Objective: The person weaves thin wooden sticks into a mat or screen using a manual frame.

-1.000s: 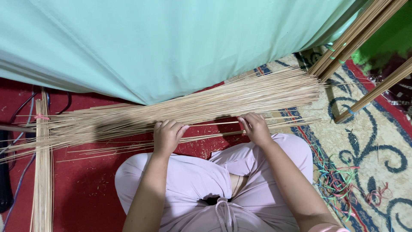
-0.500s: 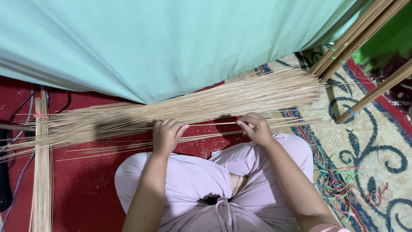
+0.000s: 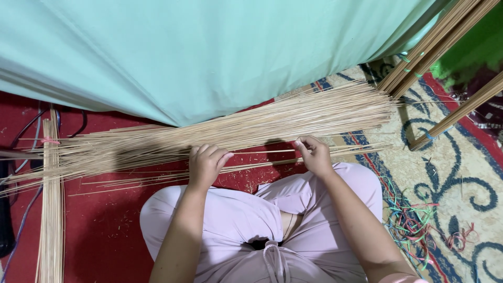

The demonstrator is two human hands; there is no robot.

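A long loose pile of thin bamboo sticks (image 3: 251,126) lies across the red carpet (image 3: 105,220) in front of my crossed legs in pale pink trousers (image 3: 246,215). My left hand (image 3: 206,163) rests with curled fingers on the pile's near edge. My right hand (image 3: 314,154) pinches one thin stick (image 3: 264,152) between thumb and fingers. That stick runs level from my right fingertips to my left fingertips, just above a few stray sticks nearer to me.
A teal cloth (image 3: 209,52) hangs over the pile's far side. A tied bundle of sticks (image 3: 51,209) lies along the left edge beside dark cables (image 3: 18,131). Thick wooden rods (image 3: 435,47) lean at the upper right over a patterned rug (image 3: 461,173) strewn with coloured strings (image 3: 419,225).
My right hand's fingers have closed on a single stick and drawn it slightly off the pile. My left hand has hardly moved.
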